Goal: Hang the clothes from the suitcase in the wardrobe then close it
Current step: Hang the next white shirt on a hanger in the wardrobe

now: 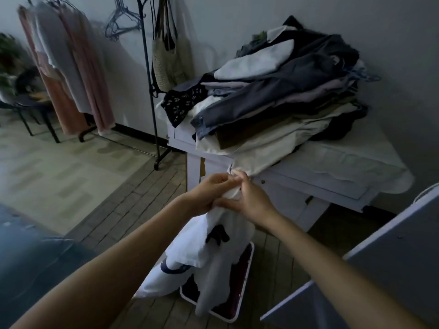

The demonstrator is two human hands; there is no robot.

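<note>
A white garment (202,252) with a dark print and a navy trim hangs down in front of me. My left hand (209,193) and my right hand (249,200) both grip its top edge, close together, just before the white table's (332,162) front edge. A tall pile of folded clothes (280,91) lies on that table. On the floor below the garment stands a white-rimmed suitcase or bin (240,298) with dark red cloth inside, partly hidden. A black clothes rail (152,91) at the back left carries pink and white garments (69,67) and empty hangers (121,22).
A woven bag (168,60) hangs on the rail's end post. A dark chair (31,103) stands at the far left by a plant. A blue surface (35,257) fills the lower left. A grey-white panel (380,269) stands at the lower right.
</note>
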